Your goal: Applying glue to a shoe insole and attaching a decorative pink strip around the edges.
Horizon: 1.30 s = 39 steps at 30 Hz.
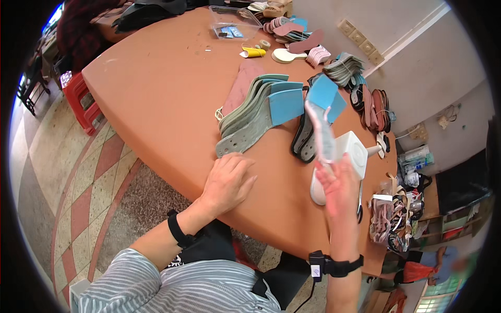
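My right hand [338,188] is closed on the lower end of a thin grey insole [324,136] with a pink edge, lifted above the table and blurred by motion. My left hand [228,181] rests at the table's near edge, its fingers loosely curled and apart, with nothing in it. Just beyond its fingertips lies a fanned stack of grey insoles [250,122] with blue heel ends. Behind the lifted insole, another stack with dark-edged insoles [304,136] and blue ends lies on the table. A white block with a round top [353,154] stands beside my right hand, partly hidden by it.
Along the table's [156,88] far right edge lie bundled insoles [343,69], pink straps [377,109] and a clear tray [235,23]. A yellow roll [253,52] sits at the back. A bin of straps [391,219] stands right. A red stool [81,101] is on the left.
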{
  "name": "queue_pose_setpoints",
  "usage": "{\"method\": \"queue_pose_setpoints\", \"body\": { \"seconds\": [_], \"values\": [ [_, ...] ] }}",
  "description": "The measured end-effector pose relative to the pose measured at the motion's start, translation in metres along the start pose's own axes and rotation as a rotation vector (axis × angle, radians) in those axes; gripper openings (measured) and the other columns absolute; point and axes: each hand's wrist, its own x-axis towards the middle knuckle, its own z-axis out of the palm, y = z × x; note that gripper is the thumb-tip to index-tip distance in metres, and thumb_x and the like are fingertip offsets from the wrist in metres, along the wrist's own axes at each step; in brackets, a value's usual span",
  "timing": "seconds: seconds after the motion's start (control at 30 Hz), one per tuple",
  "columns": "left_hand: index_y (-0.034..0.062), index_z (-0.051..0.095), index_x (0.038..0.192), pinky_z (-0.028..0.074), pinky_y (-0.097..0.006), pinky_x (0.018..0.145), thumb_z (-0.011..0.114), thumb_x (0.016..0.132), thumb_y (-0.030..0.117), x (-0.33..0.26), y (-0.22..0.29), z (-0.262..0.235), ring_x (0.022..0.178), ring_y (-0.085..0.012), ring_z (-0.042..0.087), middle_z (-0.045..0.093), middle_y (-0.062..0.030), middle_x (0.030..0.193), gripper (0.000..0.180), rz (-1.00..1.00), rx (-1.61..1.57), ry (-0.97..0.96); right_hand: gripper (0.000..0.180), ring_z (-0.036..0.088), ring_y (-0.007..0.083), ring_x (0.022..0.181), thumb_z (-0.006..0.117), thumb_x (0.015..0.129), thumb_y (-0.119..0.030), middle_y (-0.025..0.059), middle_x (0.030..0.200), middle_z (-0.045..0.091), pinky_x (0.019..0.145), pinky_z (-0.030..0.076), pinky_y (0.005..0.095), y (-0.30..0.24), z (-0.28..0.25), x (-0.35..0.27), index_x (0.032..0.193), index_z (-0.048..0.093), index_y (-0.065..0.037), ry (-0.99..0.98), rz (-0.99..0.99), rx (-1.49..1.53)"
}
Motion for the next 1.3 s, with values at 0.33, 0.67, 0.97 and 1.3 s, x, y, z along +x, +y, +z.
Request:
{"method": "queue_pose_setpoints", "body": {
  "seconds": [0.33,0.67,0.97,1.3],
  "values": [
    [0.0059,0.061,0.103,0.045,-0.044,0.092,0.073,0.077,0.014,0.0,0.0,0.001,0.111,-0.0336,0.056,0.063,-0.014,0.106,0.029,-0.01,0.02,-0.034,0.056,0.052,0.0246,0.123,0.057,0.096,-0.012,0.0173,0.139,0.047,0.091,0.05,0.0319,0.059,-0.003,-0.061,0.146,0.034,-0.001,-0.095,0.002,-0.497],
    [0.0041,0.062,0.098,0.043,-0.045,0.093,0.071,0.076,0.011,0.005,0.001,0.004,0.11,-0.0357,0.056,0.063,-0.0131,0.1,0.025,0.048,0.06,-0.075,0.049,0.048,0.0303,0.128,0.056,0.096,-0.02,0.02,0.138,0.05,0.103,0.039,0.0382,0.017,-0.152,-0.088,0.139,0.045,0.001,0.53,-0.444,-0.986],
    [0.0028,0.062,0.099,0.042,-0.043,0.096,0.068,0.079,0.008,0.003,0.008,0.004,0.113,-0.0352,0.055,0.063,-0.0131,0.101,0.022,-0.02,0.12,-0.113,0.052,0.039,0.0334,0.135,0.054,0.096,-0.033,0.015,0.146,0.043,0.107,0.031,0.0469,0.034,-0.27,-0.113,0.141,0.045,-0.008,0.806,-0.322,-1.878],
    [0.0047,0.056,0.122,0.032,-0.046,0.109,0.069,0.079,0.006,0.001,0.01,0.006,0.135,-0.038,0.037,0.041,-0.0171,0.143,0.045,0.027,0.534,0.087,0.049,0.039,0.0289,0.136,0.053,0.095,-0.037,0.0125,0.144,0.046,0.105,0.029,0.0519,0.065,-0.28,-0.105,0.136,0.051,-0.009,0.64,-0.118,-1.551]
  ]
}}
